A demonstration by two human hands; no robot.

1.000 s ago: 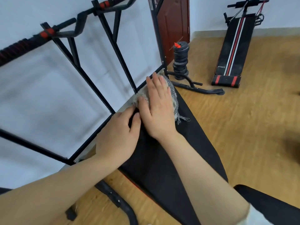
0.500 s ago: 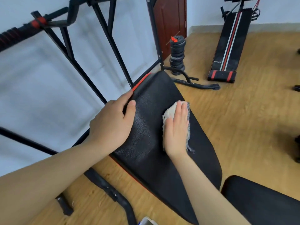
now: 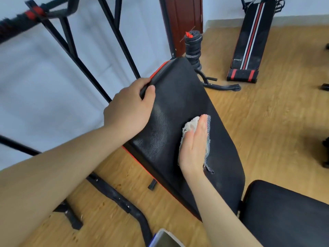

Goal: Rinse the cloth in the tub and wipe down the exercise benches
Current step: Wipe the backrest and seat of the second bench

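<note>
Right grip (image 3: pixel 195 145) flat on cloth (image 3: pixel 189 124), slid lower down counter (image 3: pixel 169 122); left grip (image 3: pixel 128 107) still clutches counter edge.

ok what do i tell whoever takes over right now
Left hand grips the upper left edge of the backrest pad. Right hand lies flat on the cloth, pressing it on the pad's middle.
Done: this pad is being wiped; how much is covered cannot be told.
Left: the rest of the pad, the seat pad, the striped bench by the far wall.
</note>
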